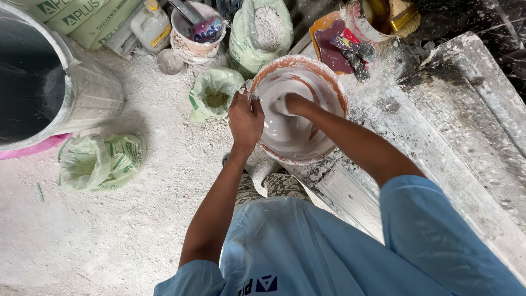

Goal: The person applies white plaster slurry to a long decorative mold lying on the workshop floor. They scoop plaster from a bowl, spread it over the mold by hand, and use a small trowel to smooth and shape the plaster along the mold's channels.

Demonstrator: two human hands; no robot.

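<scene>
A round orange-rimmed bowl [323,74] holds thick white liquid paste. My left hand [245,118] grips the bowl's near-left rim. My right hand [296,104] is plunged into the white paste, its fingers coated and partly hidden in the mix. The bowl rests on the end of a long plaster-crusted mould [438,142] that runs to the lower right.
A large grey metal drum [82,93] stands at the left. Green sacks of powder [101,161] [216,93] [260,33] lie on the dusty white floor. A white jug [150,24], a small bucket [194,33] and a brush in a tub [383,16] sit behind.
</scene>
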